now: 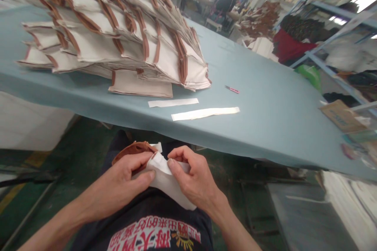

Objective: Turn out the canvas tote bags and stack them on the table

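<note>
Head view: left hand (122, 178) and right hand (196, 176) pinch white cloth (167, 185), brown trim (134, 149) beyond the left grip; apparently adjusting a fold, next needing steady, even tension.

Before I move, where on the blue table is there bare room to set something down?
The widest bare patch of the blue table lies right of the pink tool, towards the cardboard box. Another runs between the stack of brown-edged pieces and the far edge. Crowded: the left, under that stack, with two white strips in front.
</note>
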Demonstrator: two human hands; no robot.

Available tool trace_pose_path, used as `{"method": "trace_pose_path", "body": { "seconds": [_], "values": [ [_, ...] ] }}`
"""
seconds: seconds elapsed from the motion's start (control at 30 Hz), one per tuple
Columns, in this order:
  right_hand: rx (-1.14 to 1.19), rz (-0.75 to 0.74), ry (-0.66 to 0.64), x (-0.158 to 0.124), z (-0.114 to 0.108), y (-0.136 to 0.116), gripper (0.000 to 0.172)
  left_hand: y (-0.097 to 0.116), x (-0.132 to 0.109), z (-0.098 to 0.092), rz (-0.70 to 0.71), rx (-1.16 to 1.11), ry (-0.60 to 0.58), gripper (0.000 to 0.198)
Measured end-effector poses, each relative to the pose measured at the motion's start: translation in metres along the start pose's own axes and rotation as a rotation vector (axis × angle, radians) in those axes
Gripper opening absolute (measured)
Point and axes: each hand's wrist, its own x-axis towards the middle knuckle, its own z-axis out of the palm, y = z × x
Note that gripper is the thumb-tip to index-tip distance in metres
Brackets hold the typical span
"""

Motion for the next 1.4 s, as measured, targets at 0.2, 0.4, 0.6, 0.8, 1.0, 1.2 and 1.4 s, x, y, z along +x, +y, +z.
{"method": "trace_pose_path", "body": {
  "seconds": [0.2,0.4,0.6,0.8,1.0,1.2,1.4],
  "values": [
    [0.024,0.042,-0.049,-0.005,0.005,0.004,0.016,-0.003,0.0,0.003,-0.033,-0.069,-0.04,0.039],
    [0.045,0.032,-0.089,-0.007,0.012,0.004,0.014,-0.013,0.005,0.01,-0.063,-0.105,0.051,0.05],
    [0.035,0.034,-0.133,-0.007,0.016,0.007,0.014,-0.018,0.003,0.012,-0.085,-0.123,0.055,0.049],
    [0.015,0.036,-0.141,-0.007,0.017,0.01,0.015,-0.015,0.004,0.014,-0.115,-0.147,0.065,0.046],
    [-0.007,0.038,-0.168,-0.008,0.018,0.014,0.012,-0.019,0.005,0.015,-0.155,-0.183,0.029,0.043],
    [-0.018,0.038,-0.178,-0.009,0.019,0.015,0.011,-0.021,0.003,0.015,-0.171,-0.205,0.033,0.041],
    [-0.022,0.04,-0.184,-0.01,0.02,0.017,0.015,-0.024,0.004,0.018,-0.199,-0.252,0.044,0.047]
  ]
}}
